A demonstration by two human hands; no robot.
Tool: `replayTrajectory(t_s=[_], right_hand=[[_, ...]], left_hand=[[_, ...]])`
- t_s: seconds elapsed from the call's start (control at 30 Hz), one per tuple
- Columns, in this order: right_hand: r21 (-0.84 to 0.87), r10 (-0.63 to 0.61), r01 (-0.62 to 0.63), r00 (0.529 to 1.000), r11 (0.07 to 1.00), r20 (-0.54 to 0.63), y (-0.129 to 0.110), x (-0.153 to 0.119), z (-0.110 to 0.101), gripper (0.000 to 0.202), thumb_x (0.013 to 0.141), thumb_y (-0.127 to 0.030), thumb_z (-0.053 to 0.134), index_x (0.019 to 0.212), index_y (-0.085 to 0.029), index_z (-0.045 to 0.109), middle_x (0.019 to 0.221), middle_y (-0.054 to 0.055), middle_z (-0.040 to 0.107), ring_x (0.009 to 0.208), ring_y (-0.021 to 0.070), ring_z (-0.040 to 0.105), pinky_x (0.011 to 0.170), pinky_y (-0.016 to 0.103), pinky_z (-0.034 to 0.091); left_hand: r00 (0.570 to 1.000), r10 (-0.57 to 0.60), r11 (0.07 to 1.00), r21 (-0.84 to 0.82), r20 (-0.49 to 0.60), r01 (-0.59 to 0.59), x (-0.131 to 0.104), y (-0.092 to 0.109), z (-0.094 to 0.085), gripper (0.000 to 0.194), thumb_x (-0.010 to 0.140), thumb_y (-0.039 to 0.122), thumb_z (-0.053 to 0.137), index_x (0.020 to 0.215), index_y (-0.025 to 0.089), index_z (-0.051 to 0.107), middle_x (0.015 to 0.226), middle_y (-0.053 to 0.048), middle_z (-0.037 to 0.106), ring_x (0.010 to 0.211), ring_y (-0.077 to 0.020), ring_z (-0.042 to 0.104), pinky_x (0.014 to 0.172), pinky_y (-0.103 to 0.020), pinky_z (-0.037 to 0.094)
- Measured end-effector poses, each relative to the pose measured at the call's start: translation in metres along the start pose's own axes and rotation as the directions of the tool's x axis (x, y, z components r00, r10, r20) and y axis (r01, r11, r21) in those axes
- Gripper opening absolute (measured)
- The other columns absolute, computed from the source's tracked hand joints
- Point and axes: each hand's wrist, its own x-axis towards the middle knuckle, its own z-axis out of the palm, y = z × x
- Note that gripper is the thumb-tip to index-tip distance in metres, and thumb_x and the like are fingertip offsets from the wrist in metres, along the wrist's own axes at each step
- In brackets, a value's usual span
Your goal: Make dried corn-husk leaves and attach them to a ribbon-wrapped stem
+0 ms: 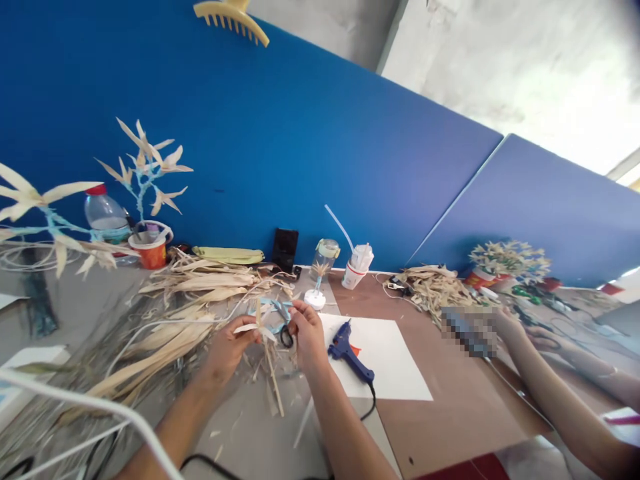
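Observation:
My left hand (225, 347) is closed, pinching a pale corn husk strip (253, 329) between thumb and fingers. Close by on the right, my right hand (307, 337) is closed on small scissors; the black finger loop (287, 337) shows below the fingers. Light blue strips (270, 309) lie just behind the two hands, partly hidden by them. Beneath, a thin dry husk stalk (274, 380) slants down over the grey tabletop among small scraps. A blue glue gun (350, 353) rests on a white sheet (405, 367) to the right of my right hand.
Dry corn husks (165, 333) pile up on the left, with white cables crossing. A husk flower branch stands in a red cup (150, 252), beside a plastic bottle (105, 217). A jar (325, 253) and white cup (354, 275) stand behind. A co-worker's hands (510, 330) are at right.

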Motion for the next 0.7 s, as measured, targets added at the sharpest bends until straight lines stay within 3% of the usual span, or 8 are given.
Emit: replayTrajectory(t_s=[0.2,0.3,0.37,0.47,0.53,0.6,0.7], right_hand=[[-0.104,0.002,-0.001,1.000,0.995,0.010,-0.018,0.008,0.004,0.026,0.062,-0.030,0.065,0.084,-0.018,0.058,0.058,-0.008,0.050,0.040,0.0049,0.038,0.041,0.018,0.027],[-0.348,-0.060,0.087,0.994,0.934,0.087,-0.028,0.021,0.003,0.021,0.069,-0.027,0.058,0.087,-0.017,0.061,0.059,-0.006,0.053,0.044,0.0081,0.044,0.045,0.021,0.034],[-0.608,-0.124,0.197,0.979,0.769,0.162,-0.032,0.033,0.003,0.025,0.074,-0.021,0.051,0.094,-0.015,0.065,0.064,-0.001,0.060,0.053,0.0127,0.054,0.054,0.024,0.042],[-0.865,-0.196,0.363,0.930,0.346,0.311,-0.031,0.055,0.007,0.037,0.078,-0.013,0.045,0.107,-0.015,0.068,0.094,0.009,0.071,0.085,0.0195,0.066,0.078,0.029,0.048],[-0.907,-0.179,0.414,0.901,0.077,0.396,-0.026,0.071,0.011,0.041,0.081,-0.012,0.045,0.117,-0.018,0.065,0.109,0.011,0.070,0.099,0.0214,0.065,0.085,0.030,0.047],[-0.896,-0.114,0.414,0.894,-0.159,0.433,-0.022,0.089,0.016,0.043,0.085,-0.016,0.046,0.126,-0.021,0.059,0.108,0.013,0.071,0.098,0.0234,0.066,0.084,0.032,0.048],[-0.860,-0.045,0.393,0.902,-0.326,0.429,-0.018,0.114,0.026,0.051,0.083,-0.015,0.050,0.134,-0.020,0.051,0.098,0.016,0.073,0.091,0.0266,0.069,0.078,0.036,0.049]], left_hand=[[0.999,-0.011,0.994,-0.112,0.051,0.017,-0.002,0.003,0.000,0.029,0.057,0.035,0.083,0.072,0.016,0.067,0.061,0.001,0.062,0.058,-0.0124,0.052,0.059,-0.025,0.041],[0.997,-0.045,0.981,-0.186,0.058,0.055,-0.003,0.006,0.000,0.030,0.055,0.035,0.085,0.069,0.016,0.066,0.063,0.001,0.063,0.056,-0.0111,0.051,0.056,-0.024,0.041],[0.997,-0.071,0.974,-0.214,0.033,0.077,-0.003,0.009,0.000,0.031,0.052,0.034,0.086,0.068,0.015,0.066,0.063,0.000,0.064,0.055,-0.0108,0.052,0.055,-0.023,0.041],[0.995,-0.099,0.971,-0.217,0.008,0.098,-0.003,0.013,-0.001,0.033,0.049,0.034,0.087,0.067,0.014,0.067,0.065,-0.001,0.066,0.054,-0.0102,0.051,0.054,-0.023,0.040],[0.990,-0.136,0.963,-0.235,-0.021,0.128,-0.003,0.015,-0.002,0.036,0.046,0.033,0.088,0.068,0.014,0.067,0.066,-0.003,0.068,0.054,-0.0104,0.050,0.055,-0.023,0.042],[0.991,-0.135,0.962,-0.241,-0.020,0.126,-0.003,0.015,-0.003,0.035,0.047,0.034,0.088,0.068,0.014,0.068,0.067,-0.003,0.068,0.055,-0.0108,0.050,0.055,-0.024,0.043],[0.987,-0.151,0.960,-0.244,-0.045,0.136,-0.001,0.013,-0.005,0.035,0.045,0.034,0.088,0.067,0.014,0.069,0.065,-0.003,0.068,0.054,-0.0112,0.050,0.055,-0.024,0.042]])
